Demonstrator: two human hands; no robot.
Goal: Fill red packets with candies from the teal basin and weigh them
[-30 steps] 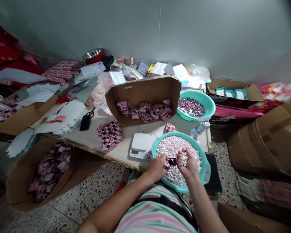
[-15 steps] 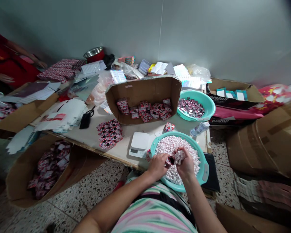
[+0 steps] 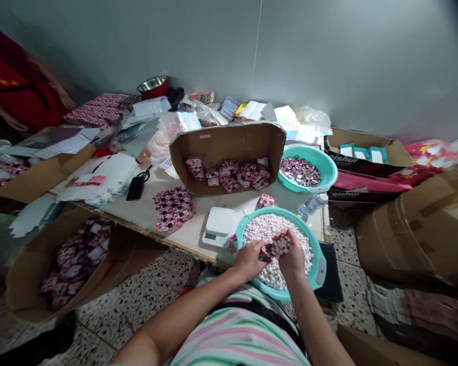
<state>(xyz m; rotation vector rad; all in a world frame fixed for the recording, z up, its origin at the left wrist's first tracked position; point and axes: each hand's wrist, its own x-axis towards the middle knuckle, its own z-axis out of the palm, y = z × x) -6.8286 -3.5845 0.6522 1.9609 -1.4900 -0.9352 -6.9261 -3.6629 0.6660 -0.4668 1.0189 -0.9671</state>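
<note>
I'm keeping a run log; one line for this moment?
left hand: holding patterned packet | right hand: cupping white pieces | below: teal basin

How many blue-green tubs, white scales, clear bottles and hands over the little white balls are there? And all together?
Near blue-green tub and far blue-green tub: 2
White scale: 1
Clear bottle: 1
Left hand and right hand over white balls: 2
Total: 6

Two turquoise basins (image 3: 318,251); one white scale (image 3: 219,221); one clear bottle (image 3: 313,204); one red bowl (image 3: 154,91)
</note>
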